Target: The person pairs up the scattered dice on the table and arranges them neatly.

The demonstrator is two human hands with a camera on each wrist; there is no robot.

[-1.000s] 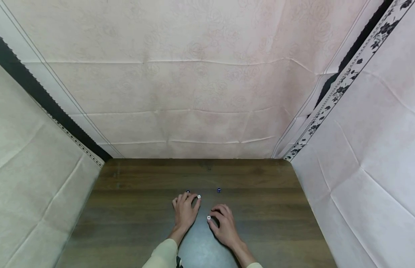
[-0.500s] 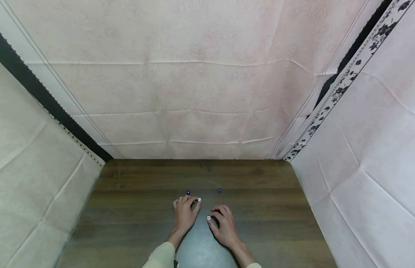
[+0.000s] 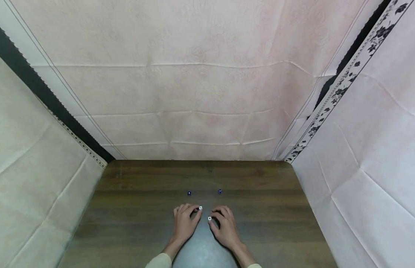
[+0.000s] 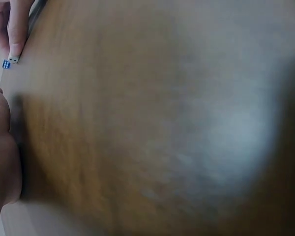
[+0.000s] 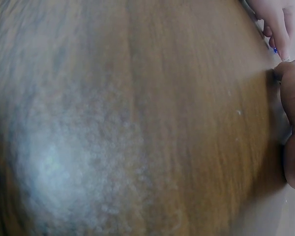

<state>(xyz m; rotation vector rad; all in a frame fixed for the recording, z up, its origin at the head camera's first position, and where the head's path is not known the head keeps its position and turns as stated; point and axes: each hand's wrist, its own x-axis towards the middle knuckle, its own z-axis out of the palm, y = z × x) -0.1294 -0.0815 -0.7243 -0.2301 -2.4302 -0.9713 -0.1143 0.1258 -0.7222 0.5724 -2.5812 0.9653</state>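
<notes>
In the head view my left hand [image 3: 185,224] pinches a white die [image 3: 200,208] between thumb and index finger. Just to its right, my right hand [image 3: 226,230] holds another white die [image 3: 209,218] the same way, a little nearer to me. The two white dice are close but apart. Beyond the left hand lies a blue die [image 3: 189,193], and a second blue die [image 3: 220,191] sits beyond the right hand. The left wrist view shows the right hand's white die [image 4: 13,59] with a blue die [image 4: 6,64] behind it.
A brown wood-grain table [image 3: 143,178] lies under both hands. Pale patterned cloth [image 3: 200,93] hangs behind its far edge, and more white cloth [image 3: 368,156] flanks the right side.
My left hand has drawn back toward me with its white die, uncovering the left blue die. The right hand has stayed nearly still.
</notes>
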